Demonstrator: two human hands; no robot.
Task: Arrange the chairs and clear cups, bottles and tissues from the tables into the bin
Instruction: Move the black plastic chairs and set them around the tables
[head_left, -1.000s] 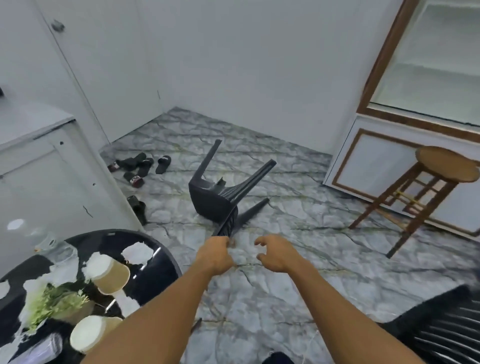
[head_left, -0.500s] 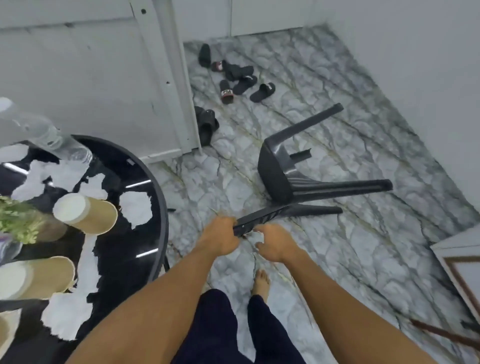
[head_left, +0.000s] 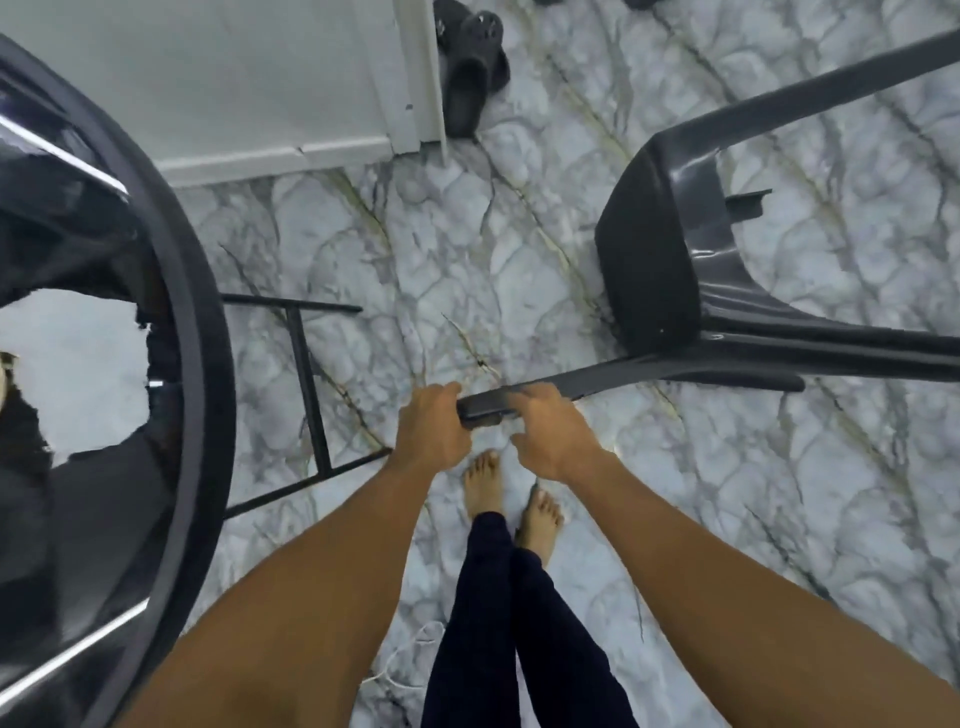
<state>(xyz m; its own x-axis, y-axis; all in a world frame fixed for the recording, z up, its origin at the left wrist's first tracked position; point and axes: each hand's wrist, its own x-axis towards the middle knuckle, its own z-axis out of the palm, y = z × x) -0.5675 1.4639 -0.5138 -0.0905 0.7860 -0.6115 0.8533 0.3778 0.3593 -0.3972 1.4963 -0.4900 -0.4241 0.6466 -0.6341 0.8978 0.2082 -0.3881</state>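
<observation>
A dark grey plastic chair (head_left: 654, 270) lies tipped on its side on the marble floor, legs pointing right. One part of it reaches toward me, and both hands grip its near end. My left hand (head_left: 434, 421) is closed over the tip. My right hand (head_left: 550, 431) is wrapped around it just to the right. A white tissue (head_left: 72, 374) lies on the round black table (head_left: 202, 364) at the left.
The table's black metal base (head_left: 311, 395) stands on the floor left of my hands. A white cabinet (head_left: 270, 78) rises at the top left, with dark slippers (head_left: 467, 67) beside its corner. My bare feet (head_left: 509, 499) stand directly below my hands.
My head has tilted down and I have stepped closer. The chair has come nearer, and both hands have closed on its near end.
</observation>
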